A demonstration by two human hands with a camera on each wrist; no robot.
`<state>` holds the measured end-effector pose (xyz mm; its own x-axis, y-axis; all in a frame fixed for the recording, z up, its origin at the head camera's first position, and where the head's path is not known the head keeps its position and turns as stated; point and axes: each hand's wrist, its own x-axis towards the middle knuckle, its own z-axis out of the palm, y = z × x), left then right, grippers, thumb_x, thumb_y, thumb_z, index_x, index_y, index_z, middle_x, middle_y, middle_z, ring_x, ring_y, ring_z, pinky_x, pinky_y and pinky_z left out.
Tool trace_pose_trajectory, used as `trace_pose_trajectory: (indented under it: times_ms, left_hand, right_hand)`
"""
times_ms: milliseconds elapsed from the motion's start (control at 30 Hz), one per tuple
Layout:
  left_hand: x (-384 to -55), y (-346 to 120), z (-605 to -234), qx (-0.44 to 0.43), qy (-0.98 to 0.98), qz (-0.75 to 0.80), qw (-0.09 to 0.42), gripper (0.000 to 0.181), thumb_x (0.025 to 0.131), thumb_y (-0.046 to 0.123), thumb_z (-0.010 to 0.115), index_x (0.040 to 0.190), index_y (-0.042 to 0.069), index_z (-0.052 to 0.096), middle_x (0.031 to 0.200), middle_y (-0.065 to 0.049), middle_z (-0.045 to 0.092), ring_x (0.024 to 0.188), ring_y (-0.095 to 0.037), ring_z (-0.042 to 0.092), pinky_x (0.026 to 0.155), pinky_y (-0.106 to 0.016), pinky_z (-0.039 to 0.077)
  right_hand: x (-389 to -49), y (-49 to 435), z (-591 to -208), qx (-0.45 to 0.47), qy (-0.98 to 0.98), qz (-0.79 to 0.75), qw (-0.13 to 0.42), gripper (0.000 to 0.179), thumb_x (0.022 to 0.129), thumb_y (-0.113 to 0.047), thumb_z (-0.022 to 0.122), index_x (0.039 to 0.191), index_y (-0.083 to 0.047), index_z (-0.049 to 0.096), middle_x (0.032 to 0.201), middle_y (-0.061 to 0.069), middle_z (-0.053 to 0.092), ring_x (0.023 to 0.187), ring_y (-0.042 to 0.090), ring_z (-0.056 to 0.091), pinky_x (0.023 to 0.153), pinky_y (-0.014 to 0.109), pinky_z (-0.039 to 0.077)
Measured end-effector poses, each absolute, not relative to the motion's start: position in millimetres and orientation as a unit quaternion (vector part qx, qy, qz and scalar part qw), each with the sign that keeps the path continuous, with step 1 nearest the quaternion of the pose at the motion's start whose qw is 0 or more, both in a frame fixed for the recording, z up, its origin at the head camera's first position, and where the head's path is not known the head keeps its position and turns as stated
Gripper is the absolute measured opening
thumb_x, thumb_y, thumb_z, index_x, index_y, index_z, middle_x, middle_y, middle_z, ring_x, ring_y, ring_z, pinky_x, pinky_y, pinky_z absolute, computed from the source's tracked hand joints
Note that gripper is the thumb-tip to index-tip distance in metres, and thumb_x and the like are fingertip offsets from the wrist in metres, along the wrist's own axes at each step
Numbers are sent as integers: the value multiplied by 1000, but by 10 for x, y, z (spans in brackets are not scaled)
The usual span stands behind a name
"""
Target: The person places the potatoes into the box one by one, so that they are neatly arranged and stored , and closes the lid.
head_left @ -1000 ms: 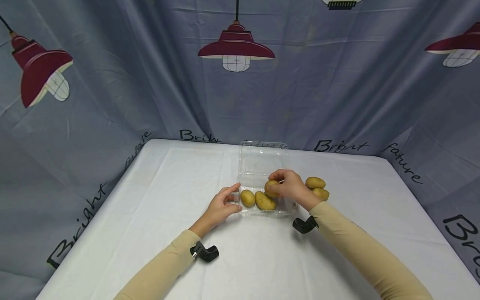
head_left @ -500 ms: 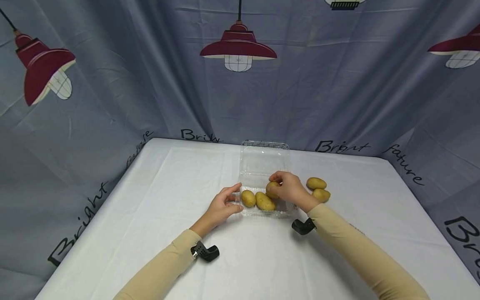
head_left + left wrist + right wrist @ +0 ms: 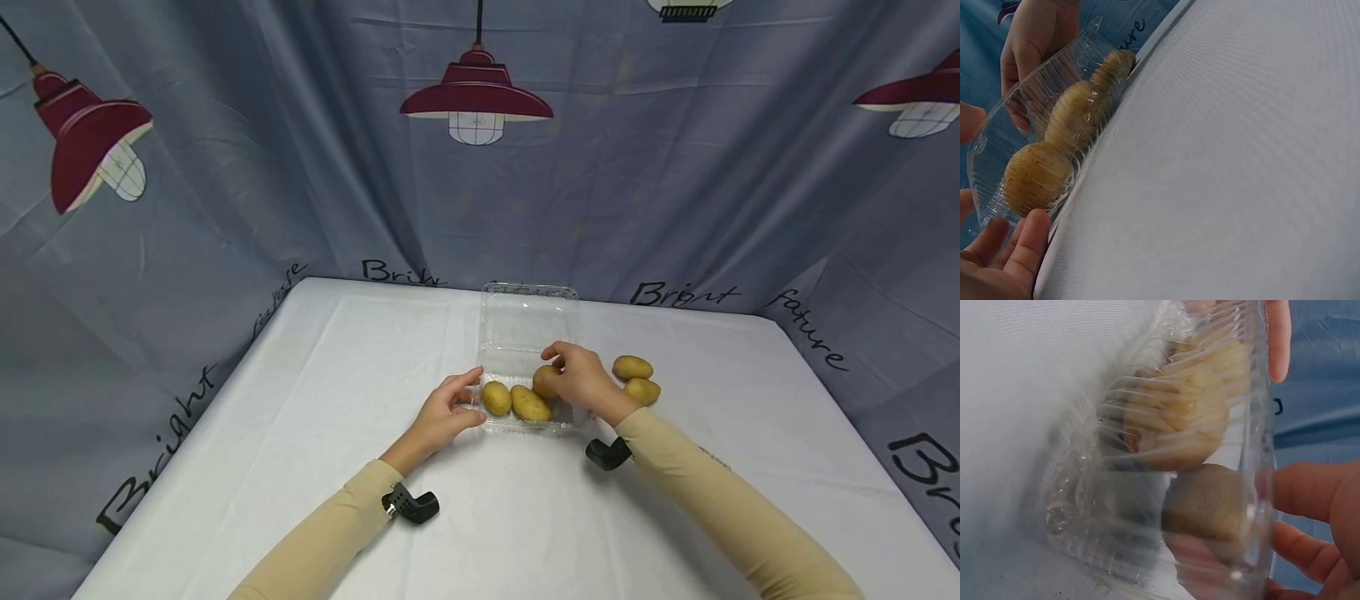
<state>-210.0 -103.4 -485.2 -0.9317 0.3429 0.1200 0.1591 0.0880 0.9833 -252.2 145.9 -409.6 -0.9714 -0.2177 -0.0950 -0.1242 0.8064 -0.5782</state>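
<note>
A clear plastic clamshell container stands with its lid raised at the back. Two yellow potatoes, one round and one longer, lie in its base. Behind them, at the right, is a third potato, which the right hand holds with thumb and fingers; the container's wall partly blurs this grip in the right wrist view. The left hand rests at the container's left side, its fingers spread and fairly straight. In the left wrist view its fingertips meet the clear wall beside a potato.
Two more potatoes, an upper one and a lower one, lie on the white tablecloth right of the container. A grey-blue curtain printed with red lamps encloses the table's back and sides.
The right hand's potato sits slightly lower in the container's base, and the hand has shifted a little rightward. The left hand stays at the container's side; the whole view shifts slightly.
</note>
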Motion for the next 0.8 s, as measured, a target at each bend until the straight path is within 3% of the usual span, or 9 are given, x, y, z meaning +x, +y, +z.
trace_pose_trajectory:
  times_ms: [800]
  left_hand:
    - [-2102, -1038, -4853, 172, 732, 655, 70, 77, 83, 2, 68, 154, -1, 40, 145, -27, 47, 118, -38, 57, 81, -13, 51]
  right_hand:
    - [-2512, 1508, -4001, -78, 942, -313, 93, 46, 92, -19, 70, 133, -1, 61, 130, 27, 65, 119, 40, 63, 93, 48, 57]
